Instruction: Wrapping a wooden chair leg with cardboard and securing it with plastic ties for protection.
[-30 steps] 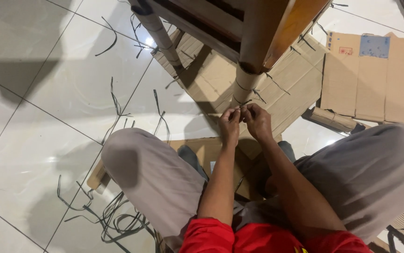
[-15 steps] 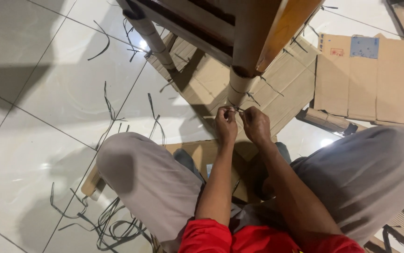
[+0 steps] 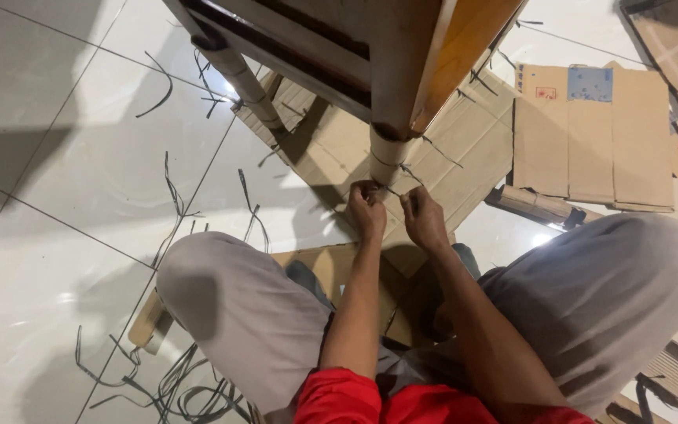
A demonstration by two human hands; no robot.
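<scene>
At the centre of the frame, just below the wrapped table leg [image 3: 386, 157], your two hands meet over a thin dark strap [image 3: 394, 191]. This strap runs around the cardboard wrap on the leg, and its free ends come out toward you, so its long axis lies roughly across the picture, from one hand to the other. Your left hand [image 3: 367, 208] sits slightly higher and closer to the leg; its fingertips are pressed together and seem to pinch one end of the strap close to the cardboard. Your right hand [image 3: 424, 220] is a little lower and to the right, its fingers curled and closed on the other end, though the exact grip is too small to see well. Both forearms rise from the bottom of the frame between your knees [image 3: 213, 275] and come together at the wrists. Flat cardboard sheets [image 3: 590, 133] lie at the upper right, and loose dark strap pieces [image 3: 174, 385] are scattered on the white tile floor [image 3: 56, 157] at the left.
</scene>
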